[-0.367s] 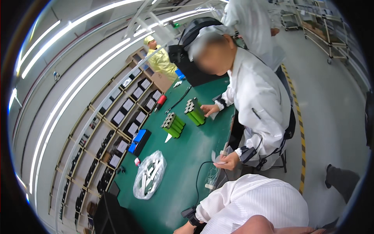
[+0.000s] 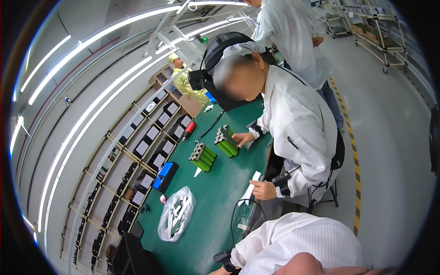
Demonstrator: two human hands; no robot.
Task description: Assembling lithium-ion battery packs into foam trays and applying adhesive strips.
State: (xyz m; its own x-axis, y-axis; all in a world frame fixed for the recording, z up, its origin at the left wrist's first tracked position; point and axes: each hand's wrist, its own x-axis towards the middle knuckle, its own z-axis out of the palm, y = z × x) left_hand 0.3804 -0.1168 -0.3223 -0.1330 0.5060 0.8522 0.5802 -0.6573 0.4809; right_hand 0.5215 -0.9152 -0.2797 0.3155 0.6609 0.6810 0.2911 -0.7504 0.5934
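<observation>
My right arm reaches in from the lower edge in a white striped sleeve, with a black wrist device at the cuff. Only a sliver of my right hand shows, by the near end of the green table; its fingers are cut off. My left hand is out of view. Nearest to my arm are a black cable and a clear bag of white strips. Farther off stand two green battery packs. A co-worker's hand is at the right pack, while the other hand holds a white strip.
A blue and black box and a red-handled tool lie along the table's far side. Beyond it stands a rack of black bins. The seated co-worker is close on the right; another person stands behind. A cart is farther back.
The view has shifted slightly. The co-worker's nearer hand has moved up over the table edge, and the white strip in it now shows lengthwise. Less of my right hand is visible.
</observation>
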